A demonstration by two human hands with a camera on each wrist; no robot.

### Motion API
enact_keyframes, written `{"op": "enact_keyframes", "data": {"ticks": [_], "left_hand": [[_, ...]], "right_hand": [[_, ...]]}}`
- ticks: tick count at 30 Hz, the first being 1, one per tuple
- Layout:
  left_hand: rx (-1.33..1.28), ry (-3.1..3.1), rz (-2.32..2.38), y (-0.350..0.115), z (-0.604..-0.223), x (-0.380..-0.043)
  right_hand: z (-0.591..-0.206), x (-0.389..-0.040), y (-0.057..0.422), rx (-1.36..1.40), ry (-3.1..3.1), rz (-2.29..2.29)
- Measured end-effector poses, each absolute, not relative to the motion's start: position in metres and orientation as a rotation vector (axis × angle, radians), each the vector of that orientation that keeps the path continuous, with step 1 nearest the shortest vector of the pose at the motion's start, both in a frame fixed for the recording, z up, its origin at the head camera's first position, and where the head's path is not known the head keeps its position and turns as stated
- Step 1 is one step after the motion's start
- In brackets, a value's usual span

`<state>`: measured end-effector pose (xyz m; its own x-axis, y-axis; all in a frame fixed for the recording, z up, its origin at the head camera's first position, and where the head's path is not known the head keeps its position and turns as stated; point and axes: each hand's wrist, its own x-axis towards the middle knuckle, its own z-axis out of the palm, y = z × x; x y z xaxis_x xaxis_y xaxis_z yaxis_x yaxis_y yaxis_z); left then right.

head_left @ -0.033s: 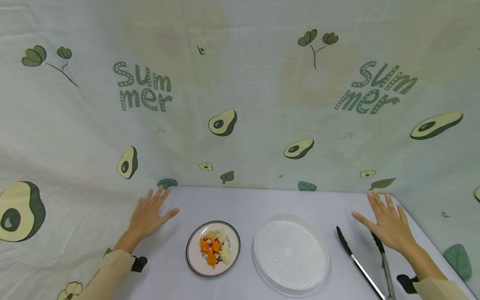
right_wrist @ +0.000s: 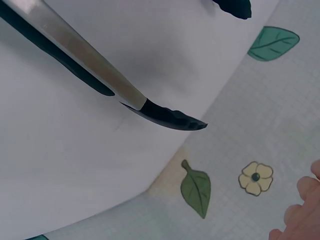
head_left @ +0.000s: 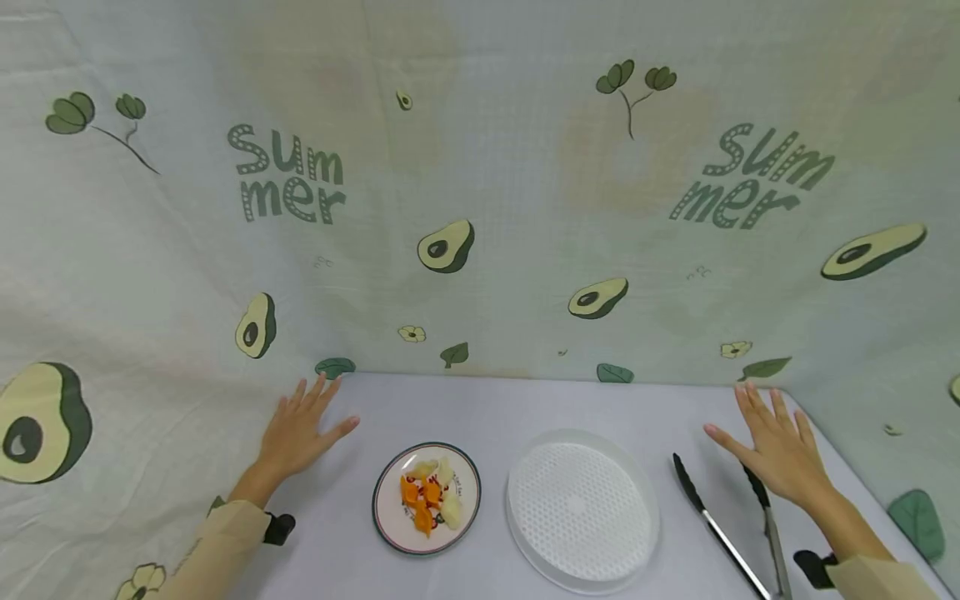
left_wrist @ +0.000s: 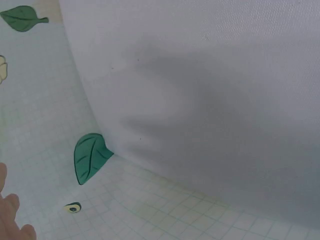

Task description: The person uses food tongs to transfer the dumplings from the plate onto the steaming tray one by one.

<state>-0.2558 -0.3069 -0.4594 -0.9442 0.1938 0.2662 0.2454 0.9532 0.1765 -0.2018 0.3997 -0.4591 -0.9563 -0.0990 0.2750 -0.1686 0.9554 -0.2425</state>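
My left hand (head_left: 298, 429) is held over the back left of the white table, fingers straight and spread, with nothing in it. Nearest to it is a small dark-rimmed plate (head_left: 388, 500) bearing several orange pieces (head_left: 423, 520) and pale yellow pieces (head_left: 451, 510). On the right, my right hand (head_left: 783, 450) is likewise spread and holds nothing. It overlaps one arm of the metal tongs (head_left: 731, 548), which lie spread apart with black tips pointing away. The right wrist view shows the tongs (right_wrist: 90, 55) close up. Fingertips (left_wrist: 10, 210) show at the left wrist view's edge.
Between plate and tongs stands a round white tray (head_left: 581, 508) with a dotted bottom and raised rim. A pale cloth (head_left: 510, 192) printed with avocados and leaves hangs behind the table (head_left: 517, 408) and along both sides. The table's back right corner is cut at a slant.
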Motion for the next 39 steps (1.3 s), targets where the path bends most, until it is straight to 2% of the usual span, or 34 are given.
{"op": "enact_keyframes", "data": {"ticks": [12, 21, 28, 39], "left_hand": [[-0.343, -2.879, -0.436, -0.303, -0.465, -0.254], [-0.428, -2.904, -1.055, -0.302, -0.48, -0.254], [-0.429, -2.918, -1.198, -0.297, -0.486, -0.252], [-0.347, -2.985, -1.364, -0.288, -0.489, -0.237]], "right_hand": [[-0.462, -0.197, 0.398, 0.157, -2.86, 0.443], [-0.461, -0.188, 0.402, 0.125, -2.937, 0.556], [-0.458, -0.175, 0.409, 0.049, -2.991, 0.481], [-0.486, -0.152, 0.409, -0.175, -3.101, 0.655]]}}
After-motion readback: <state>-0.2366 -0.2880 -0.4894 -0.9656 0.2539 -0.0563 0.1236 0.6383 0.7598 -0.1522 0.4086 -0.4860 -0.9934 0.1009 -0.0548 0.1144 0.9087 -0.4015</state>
